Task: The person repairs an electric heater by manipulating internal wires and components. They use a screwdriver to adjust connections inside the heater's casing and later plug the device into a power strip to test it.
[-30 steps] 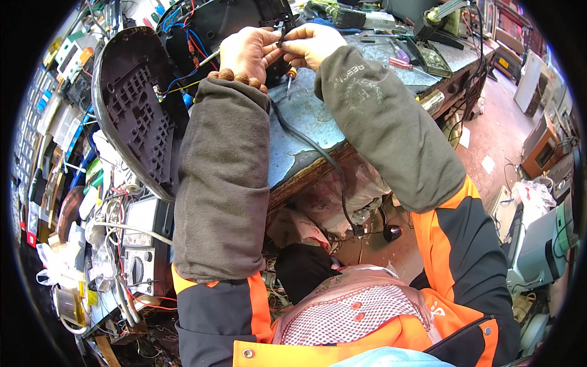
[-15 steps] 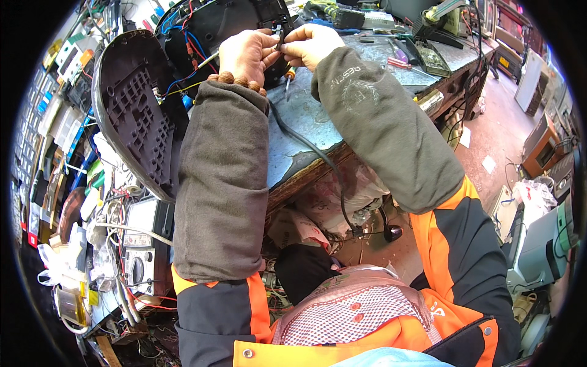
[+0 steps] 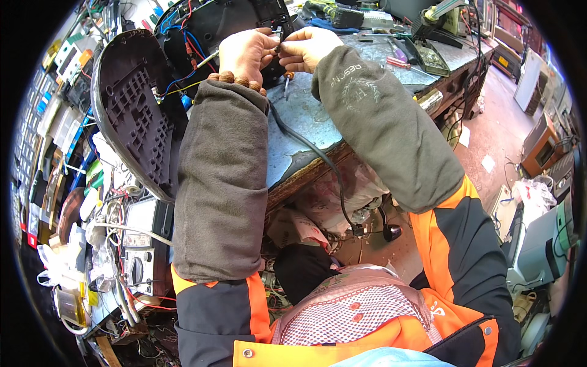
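Observation:
Both hands meet at the far edge of the workbench, in front of an opened black plastic housing [image 3: 229, 21] with red, blue and yellow wires. My left hand [image 3: 243, 54] is closed, its thumb and fingers pinching a small dark part [image 3: 279, 37] with a light metallic bit at its top. From the other side my right hand [image 3: 309, 48] pinches the same part; the fingers hide much of it. Just below the hands lies a screwdriver [image 3: 288, 79] with an orange handle. A curved dark plastic cover [image 3: 137, 113], ribbed inside, stands at the left of my left forearm.
A black cable [image 3: 312, 147] runs over the bench's front edge to the floor. Farther right on the bench [image 3: 367, 58] are screwdrivers [image 3: 400, 61] and a black stand [image 3: 433, 58]. An analog multimeter [image 3: 142, 244] sits at the left among tangled wires. Grey equipment [image 3: 541, 244] stands at right.
My right hand has shifted slightly, and its forearm sleeve has turned a little. Both hands stay pinched at the same small part.

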Action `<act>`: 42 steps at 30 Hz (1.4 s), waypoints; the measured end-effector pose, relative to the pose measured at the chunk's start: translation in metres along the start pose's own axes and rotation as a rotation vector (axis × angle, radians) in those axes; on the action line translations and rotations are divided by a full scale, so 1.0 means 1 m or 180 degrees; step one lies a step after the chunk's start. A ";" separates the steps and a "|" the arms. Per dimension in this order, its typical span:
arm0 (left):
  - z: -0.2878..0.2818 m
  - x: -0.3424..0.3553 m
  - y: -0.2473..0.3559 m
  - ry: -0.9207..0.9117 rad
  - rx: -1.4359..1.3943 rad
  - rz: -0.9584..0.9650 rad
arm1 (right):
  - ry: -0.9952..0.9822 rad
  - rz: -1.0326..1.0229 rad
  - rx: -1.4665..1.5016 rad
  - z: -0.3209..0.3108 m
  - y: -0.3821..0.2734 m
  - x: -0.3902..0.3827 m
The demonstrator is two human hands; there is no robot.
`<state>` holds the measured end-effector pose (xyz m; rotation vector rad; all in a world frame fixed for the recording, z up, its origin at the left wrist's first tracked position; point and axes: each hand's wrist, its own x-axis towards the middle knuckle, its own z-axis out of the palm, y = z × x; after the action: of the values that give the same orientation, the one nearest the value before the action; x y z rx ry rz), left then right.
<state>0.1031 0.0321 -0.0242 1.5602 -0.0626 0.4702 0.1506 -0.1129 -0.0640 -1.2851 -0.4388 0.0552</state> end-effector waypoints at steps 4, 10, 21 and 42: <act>0.002 -0.001 0.001 -0.0049 0.0034 0.0015 | 0.0000 -0.0142 0.0022 -0.005 0.004 0.002; 0.003 -0.009 0.006 0.0000 0.0171 0.0076 | 0.0294 -0.0626 -0.0570 -0.006 0.002 0.001; -0.006 -0.002 0.005 0.0083 0.0656 0.0303 | 0.0131 -0.1383 -0.1643 -0.003 0.023 0.021; -0.006 0.003 0.005 0.0026 0.0645 0.0271 | -0.0101 -0.1020 -0.0866 -0.005 0.005 0.004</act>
<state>0.1029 0.0384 -0.0182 1.7593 -0.0774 0.5637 0.1566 -0.1148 -0.0687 -1.4662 -0.6925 -0.2621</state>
